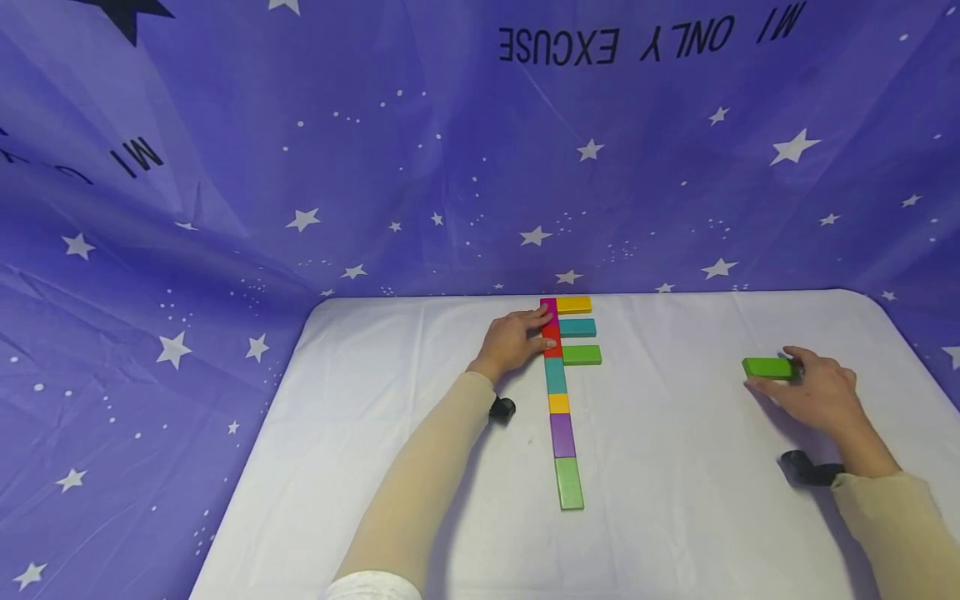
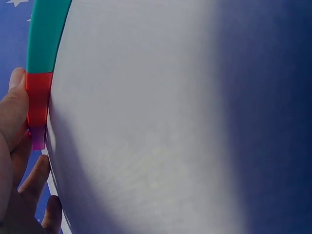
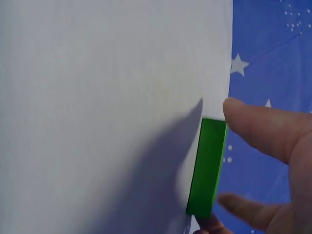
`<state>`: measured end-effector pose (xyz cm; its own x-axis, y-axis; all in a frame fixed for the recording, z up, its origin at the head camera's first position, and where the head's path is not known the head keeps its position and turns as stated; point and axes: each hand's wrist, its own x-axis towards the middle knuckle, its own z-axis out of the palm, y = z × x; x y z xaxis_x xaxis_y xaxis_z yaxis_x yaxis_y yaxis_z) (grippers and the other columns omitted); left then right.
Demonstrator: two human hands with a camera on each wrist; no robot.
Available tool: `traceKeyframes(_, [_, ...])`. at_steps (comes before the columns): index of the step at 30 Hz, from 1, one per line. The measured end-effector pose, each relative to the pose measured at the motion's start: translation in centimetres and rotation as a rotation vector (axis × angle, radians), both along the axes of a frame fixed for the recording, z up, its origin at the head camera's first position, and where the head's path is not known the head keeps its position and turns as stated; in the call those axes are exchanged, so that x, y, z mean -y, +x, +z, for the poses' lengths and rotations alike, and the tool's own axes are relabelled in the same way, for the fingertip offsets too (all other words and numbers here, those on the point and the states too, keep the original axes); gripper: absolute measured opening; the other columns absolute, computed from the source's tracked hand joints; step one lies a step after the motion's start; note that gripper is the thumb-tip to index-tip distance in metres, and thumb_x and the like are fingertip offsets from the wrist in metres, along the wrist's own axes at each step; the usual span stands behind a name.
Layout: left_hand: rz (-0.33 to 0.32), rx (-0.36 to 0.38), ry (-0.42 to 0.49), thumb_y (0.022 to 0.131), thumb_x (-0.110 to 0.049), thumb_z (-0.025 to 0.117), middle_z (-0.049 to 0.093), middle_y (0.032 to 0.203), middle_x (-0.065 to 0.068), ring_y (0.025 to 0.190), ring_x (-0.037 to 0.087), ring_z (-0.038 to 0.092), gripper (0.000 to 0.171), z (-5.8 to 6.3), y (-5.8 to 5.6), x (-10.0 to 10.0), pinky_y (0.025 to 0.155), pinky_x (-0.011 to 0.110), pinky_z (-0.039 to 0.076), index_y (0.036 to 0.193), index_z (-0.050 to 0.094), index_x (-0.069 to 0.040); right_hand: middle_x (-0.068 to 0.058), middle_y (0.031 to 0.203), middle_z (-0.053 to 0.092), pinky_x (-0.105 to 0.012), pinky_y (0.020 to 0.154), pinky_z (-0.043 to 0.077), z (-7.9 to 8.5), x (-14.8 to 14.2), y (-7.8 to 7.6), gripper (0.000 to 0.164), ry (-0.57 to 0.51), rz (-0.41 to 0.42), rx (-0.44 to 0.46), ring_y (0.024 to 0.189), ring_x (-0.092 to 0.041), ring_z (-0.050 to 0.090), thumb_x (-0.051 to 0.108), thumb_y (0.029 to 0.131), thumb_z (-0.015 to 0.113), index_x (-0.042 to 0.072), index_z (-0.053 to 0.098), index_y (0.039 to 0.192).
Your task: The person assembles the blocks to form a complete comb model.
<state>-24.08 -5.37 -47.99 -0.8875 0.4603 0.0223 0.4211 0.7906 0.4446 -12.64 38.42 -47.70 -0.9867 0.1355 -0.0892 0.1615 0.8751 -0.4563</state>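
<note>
A column of coloured blocks lies on the white table, with a red block (image 1: 552,330) and a magenta block (image 1: 549,305) at its far end. My left hand (image 1: 513,342) touches these two, its thumb on the red one and fingertips by the magenta one. Below them follow a teal block (image 1: 555,376), a small yellow block (image 1: 558,403), a purple block (image 1: 562,436) and a light green block (image 1: 569,483). At the right, my right hand (image 1: 821,392) holds a green block (image 1: 767,368) between thumb and fingers.
A yellow block (image 1: 574,305), a teal block (image 1: 577,327) and a green block (image 1: 582,355) stick out rightward from the column's upper part. Purple starry cloth (image 1: 450,167) hangs behind the white tabletop (image 1: 675,500). Black wrist devices (image 1: 810,471) show below both hands.
</note>
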Motion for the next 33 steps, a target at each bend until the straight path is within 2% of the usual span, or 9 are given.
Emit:
traceKeyframes(4, [-0.003,-0.006,0.004,0.094,-0.042,0.069,0.046,0.153,-0.010,0.142,0.015,0.042,0.057,0.2,-0.2,-0.1,0.117,0.036,0.033,0.146,0.054,-0.022,-0.050,0.119,0.040,-0.066,0.091,0.025,0.0,0.5,0.0,0.092,0.009,-0.045,0.018,0.105,-0.060,0.039,0.047,0.093,0.065,-0.026,0.029,0.137])
traceKeyframes(10, [-0.004,-0.009,0.004,0.094,-0.043,0.069,0.045,0.153,-0.011,0.142,0.015,0.042,0.057,0.3,-0.4,-0.1,0.117,0.036,0.033,0.146,0.053,-0.022,-0.048,0.113,0.044,-0.066,0.090,0.025,0.1,0.7,-0.3,0.089,0.006,-0.080,-0.007,0.099,-0.058,0.044,0.043,0.092,0.067,-0.031,0.034,0.129])
traceKeyframes(14, [-0.005,-0.011,0.008,0.094,-0.042,0.069,0.045,0.153,-0.011,0.142,0.015,0.043,0.057,0.4,-0.4,-0.1,0.117,0.036,0.033,0.146,0.054,-0.022,-0.048,0.115,0.044,-0.066,0.092,0.025,0.1,0.9,-0.4,0.086,-0.010,-0.098,-0.012,0.101,-0.058,0.043,0.043,0.093,0.066,-0.029,0.036,0.129])
traceKeyframes(20, [-0.006,-0.002,0.019,0.094,-0.041,0.070,0.045,0.154,-0.011,0.142,0.016,0.043,0.057,0.5,-0.5,0.0,0.118,0.037,0.032,0.146,0.054,-0.023,-0.048,0.123,0.042,-0.067,0.087,0.033,0.6,1.6,-0.2,0.086,-0.050,-0.138,-0.005,0.112,-0.062,0.035,0.044,0.093,0.067,-0.025,0.036,0.134])
traceKeyframes(23, [-0.003,-0.005,0.025,0.094,-0.041,0.070,0.045,0.154,-0.011,0.142,0.016,0.043,0.056,0.3,-0.5,0.0,0.118,0.037,0.032,0.145,0.054,-0.023,-0.048,0.125,0.041,-0.068,0.087,0.034,0.9,2.2,-0.1,0.086,-0.060,-0.135,-0.015,0.115,-0.064,0.033,0.045,0.093,0.066,-0.024,0.037,0.136])
traceKeyframes(28, [-0.005,-0.011,0.027,0.094,-0.042,0.070,0.046,0.153,-0.011,0.141,0.016,0.044,0.057,-0.1,-0.4,0.1,0.117,0.038,0.033,0.145,0.055,-0.023,-0.049,0.126,0.042,-0.069,0.092,0.030,1.2,3.4,0.1,0.085,-0.067,-0.085,-0.054,0.116,-0.065,0.035,0.045,0.094,0.065,-0.024,0.039,0.135])
traceKeyframes(33, [0.001,0.006,0.020,0.094,-0.043,0.069,0.045,0.154,-0.012,0.142,0.016,0.043,0.057,-0.4,0.1,0.2,0.118,0.039,0.032,0.146,0.054,-0.024,-0.048,0.125,0.044,-0.068,0.088,0.034,1.3,4.9,0.4,0.084,-0.074,-0.052,-0.068,0.116,-0.065,0.035,0.046,0.093,0.066,-0.023,0.042,0.134])
